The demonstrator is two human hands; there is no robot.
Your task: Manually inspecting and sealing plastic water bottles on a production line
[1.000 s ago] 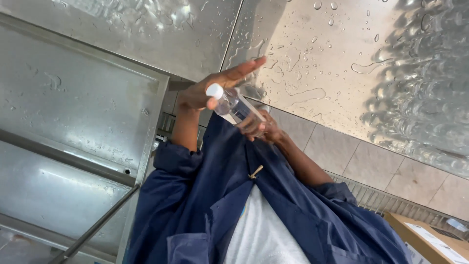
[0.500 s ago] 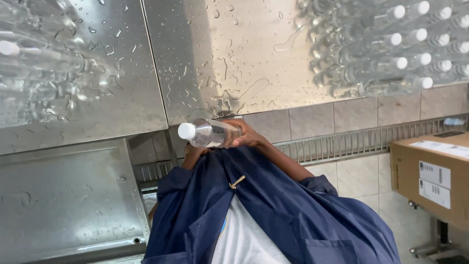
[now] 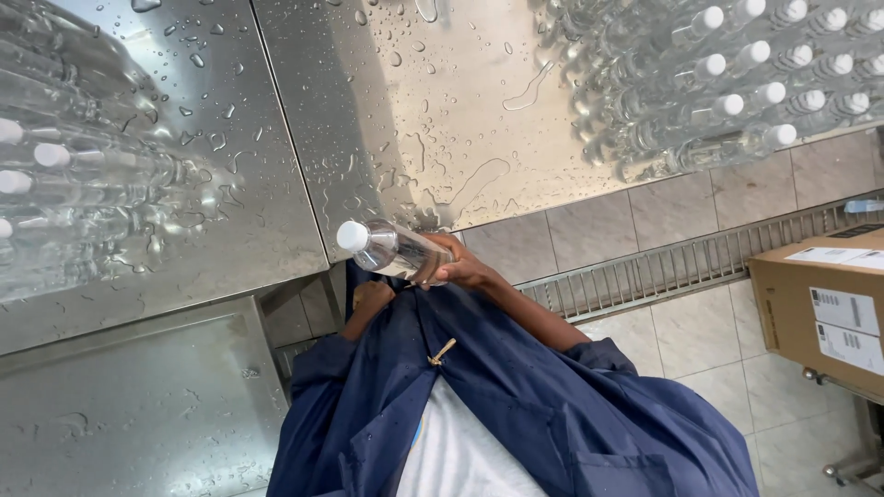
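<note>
My right hand (image 3: pixel 465 269) has its grip closed around the lower body of a clear plastic bottle (image 3: pixel 396 250). The bottle lies nearly level, its white cap (image 3: pixel 351 236) pointing away from that hand and out over the edge of the wet steel table (image 3: pixel 405 120). My fingers wrap the far end so that the bottle's base is hidden inside them.

My left hand (image 3: pixel 370 299) sits just below the bottle, close to the collar of my blue jacket (image 3: pixel 516 405). It looks curled, with the knuckles showing, but I cannot tell whether it touches the bottle or grips anything.

The table is a sheet of stainless steel covered in water drops and thin streaks. On one part of it, well apart from my hands, stands a packed group of capped bottles (image 3: pixel 737 83), clear with white caps, crowded in rows. Another group of bottles (image 3: pixel 64 184) is at the opposite side, blurred. A lower steel panel (image 3: pixel 129 405) runs beside my left sleeve.

Past the table edge there is a tiled floor (image 3: pixel 700 331) with a metal drain grate (image 3: pixel 663 271) running across it. A brown cardboard box (image 3: pixel 820 294) with white labels stands near the grate.
</note>
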